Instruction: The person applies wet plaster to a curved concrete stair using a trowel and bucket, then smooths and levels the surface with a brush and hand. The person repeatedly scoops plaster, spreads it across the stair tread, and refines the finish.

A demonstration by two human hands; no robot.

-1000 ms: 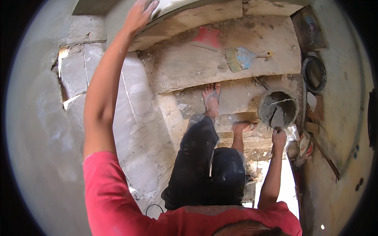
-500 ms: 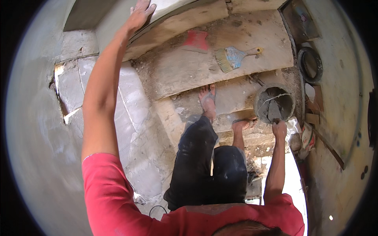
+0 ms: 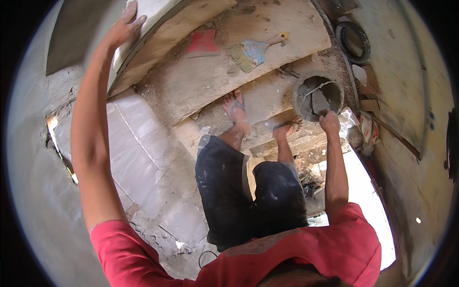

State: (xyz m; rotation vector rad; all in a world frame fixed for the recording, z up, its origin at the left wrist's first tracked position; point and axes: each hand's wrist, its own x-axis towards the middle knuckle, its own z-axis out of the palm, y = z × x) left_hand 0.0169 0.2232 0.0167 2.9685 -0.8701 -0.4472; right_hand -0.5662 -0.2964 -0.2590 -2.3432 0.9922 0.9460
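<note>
My right hand (image 3: 330, 122) is closed round the handle of a trowel. The trowel's grey blade (image 3: 320, 102) points into a round bucket (image 3: 299, 93) of grey mortar, and a thin wire handle crosses the bucket's mouth. Far to the left, my left hand (image 3: 125, 29) rests with fingers stretched out on the pale edge of a raised ledge (image 3: 152, 13). It holds nothing.
A wide brush (image 3: 252, 51) with a blue and yellow handle lies on a step (image 3: 191, 88), beside a red flat piece (image 3: 202, 42). A black ring (image 3: 353, 41) leans by the right wall. My bare feet stand on the lower steps.
The whole view has turned, and the steps, brush and bucket appear farther left. My left hand stays on the ledge. In the bucket, the trowel blade has tilted and shows at a different angle.
</note>
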